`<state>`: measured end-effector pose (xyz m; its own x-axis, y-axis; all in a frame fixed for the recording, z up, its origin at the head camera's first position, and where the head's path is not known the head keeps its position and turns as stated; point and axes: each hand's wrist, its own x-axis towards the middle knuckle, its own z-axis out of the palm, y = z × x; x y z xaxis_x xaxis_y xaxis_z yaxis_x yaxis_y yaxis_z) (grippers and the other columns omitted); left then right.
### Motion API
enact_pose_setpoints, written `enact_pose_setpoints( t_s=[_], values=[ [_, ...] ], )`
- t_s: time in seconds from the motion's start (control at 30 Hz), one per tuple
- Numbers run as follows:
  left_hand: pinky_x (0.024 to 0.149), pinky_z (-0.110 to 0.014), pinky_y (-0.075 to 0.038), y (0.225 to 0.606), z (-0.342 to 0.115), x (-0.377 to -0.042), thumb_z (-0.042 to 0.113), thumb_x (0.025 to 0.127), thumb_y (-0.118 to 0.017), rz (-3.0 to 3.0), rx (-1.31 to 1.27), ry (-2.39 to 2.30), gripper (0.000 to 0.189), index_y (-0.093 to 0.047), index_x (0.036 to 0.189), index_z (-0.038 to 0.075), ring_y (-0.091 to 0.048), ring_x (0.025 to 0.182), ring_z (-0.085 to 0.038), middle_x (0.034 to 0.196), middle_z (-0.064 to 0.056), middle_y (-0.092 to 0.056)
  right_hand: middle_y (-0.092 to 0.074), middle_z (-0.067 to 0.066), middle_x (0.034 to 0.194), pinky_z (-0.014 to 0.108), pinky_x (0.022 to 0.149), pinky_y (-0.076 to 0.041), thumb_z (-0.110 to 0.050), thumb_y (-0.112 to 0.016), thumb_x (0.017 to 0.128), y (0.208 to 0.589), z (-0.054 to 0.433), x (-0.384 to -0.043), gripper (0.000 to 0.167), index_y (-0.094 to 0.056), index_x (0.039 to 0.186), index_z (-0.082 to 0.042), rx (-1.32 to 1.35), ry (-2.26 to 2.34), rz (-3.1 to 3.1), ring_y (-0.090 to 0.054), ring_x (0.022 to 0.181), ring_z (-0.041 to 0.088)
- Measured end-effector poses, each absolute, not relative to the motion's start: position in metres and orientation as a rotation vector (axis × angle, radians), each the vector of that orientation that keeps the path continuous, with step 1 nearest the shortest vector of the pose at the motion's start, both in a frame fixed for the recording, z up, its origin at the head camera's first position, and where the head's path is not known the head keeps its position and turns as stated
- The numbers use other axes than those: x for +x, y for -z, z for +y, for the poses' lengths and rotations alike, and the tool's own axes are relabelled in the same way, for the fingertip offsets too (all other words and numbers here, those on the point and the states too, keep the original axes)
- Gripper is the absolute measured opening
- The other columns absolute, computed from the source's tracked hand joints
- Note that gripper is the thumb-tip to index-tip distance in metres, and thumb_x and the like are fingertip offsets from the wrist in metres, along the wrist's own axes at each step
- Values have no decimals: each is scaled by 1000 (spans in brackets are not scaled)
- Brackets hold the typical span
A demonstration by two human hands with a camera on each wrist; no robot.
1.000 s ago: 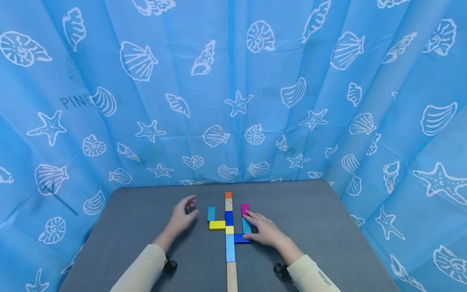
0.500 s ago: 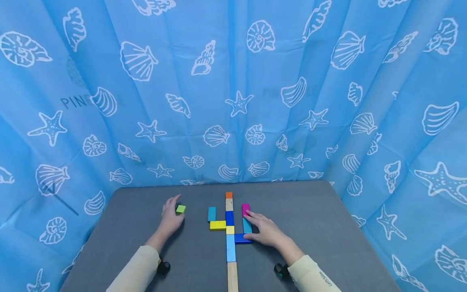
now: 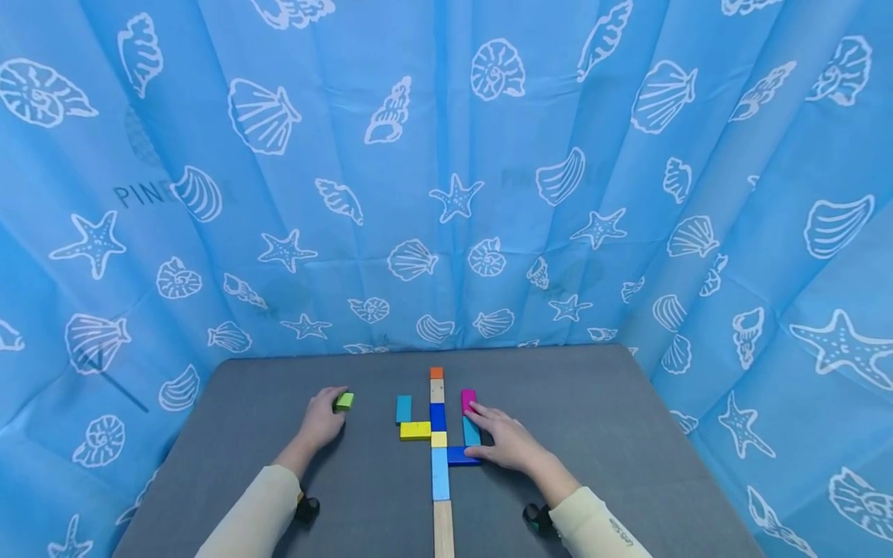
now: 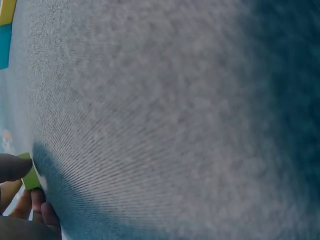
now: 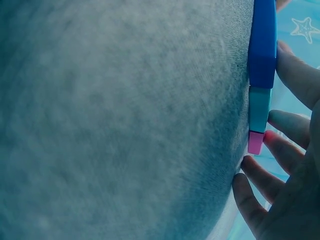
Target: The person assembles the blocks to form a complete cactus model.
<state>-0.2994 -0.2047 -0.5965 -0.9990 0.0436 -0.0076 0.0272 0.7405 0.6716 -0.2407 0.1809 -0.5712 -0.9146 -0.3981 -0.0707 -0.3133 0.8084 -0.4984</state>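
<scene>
Between the thumb and fingers of my left hand (image 3: pixel 318 425) is a small lime-green block (image 3: pixel 345 401), left of the other blocks. The left wrist view also shows this green block (image 4: pixel 31 178) pinched near the tabletop. My right hand (image 3: pixel 515 445) lies with fingers spread over the right-hand branch of blocks. Its fingertips touch the magenta block (image 3: pixel 468 397) and teal block (image 3: pixel 472 432), while the thumb rests on the dark blue block (image 3: pixel 456 456). In the right wrist view the blue block (image 5: pixel 262 45) and teal block (image 5: pixel 260 110) stand in line under those fingers.
A column of blocks runs down the middle, from an orange block (image 3: pixel 436 373) to a long wooden block (image 3: pixel 443 527). A yellow block (image 3: pixel 415 431) and a teal block (image 3: pixel 404 408) branch left. A blue shell-print curtain (image 3: pixel 446 194) hangs behind the grey table (image 3: pixel 558 380).
My left hand has moved left and a little toward me, and the green block has come into view in its grasp. The right hand stays on its blocks.
</scene>
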Motion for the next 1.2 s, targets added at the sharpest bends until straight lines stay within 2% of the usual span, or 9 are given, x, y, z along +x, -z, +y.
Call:
enact_pose_setpoints(
  t_s=[0.13,0.3,0.53,0.7,0.97,1.2],
  values=[
    [104,-60,-42,594,-206,-298,-4,93,-60,2937,79,-1093,46,-56,139,-5,-48,130,-47,137,-29,-52,-36,8,163,67,112,-32,-52,-72,90,571,180,-241,76,-47,152,-16,-553,731,2825,-34,147,41],
    [96,-55,-48,591,-205,-299,2,94,-66,2946,47,-1071,37,-63,130,-5,-58,118,-39,126,-24,-59,-36,9,163,68,111,-31,-52,-71,90,570,180,-241,76,-47,152,-16,-574,731,2819,-34,147,42],
    [92,-52,-50,581,-200,-305,8,93,-70,2926,14,-1133,37,-65,128,-2,-60,109,-34,119,-21,-62,-37,8,162,68,111,-32,-52,-72,90,569,181,-240,76,-47,152,-16,-576,724,2817,-35,147,41],
    [90,-51,-50,574,-196,-308,10,93,-70,2908,1,-1144,37,-65,129,-1,-60,105,-30,116,-18,-63,-36,9,163,67,111,-32,-52,-71,90,569,181,-241,76,-47,152,-16,-582,730,2817,-35,147,42],
    [92,-50,-50,568,-183,-318,12,94,-70,2917,29,-1138,37,-66,129,2,-60,111,-32,123,-19,-62,-36,8,163,67,111,-32,-52,-71,90,568,182,-241,76,-47,152,-16,-570,727,2820,-35,147,41],
    [88,-48,-51,566,-170,-326,9,93,-70,2932,65,-1122,37,-66,129,2,-60,103,-28,116,-17,-63,-36,8,163,67,111,-32,-52,-71,90,568,182,-241,75,-47,152,-17,-574,728,2815,-35,147,41]
  ],
)
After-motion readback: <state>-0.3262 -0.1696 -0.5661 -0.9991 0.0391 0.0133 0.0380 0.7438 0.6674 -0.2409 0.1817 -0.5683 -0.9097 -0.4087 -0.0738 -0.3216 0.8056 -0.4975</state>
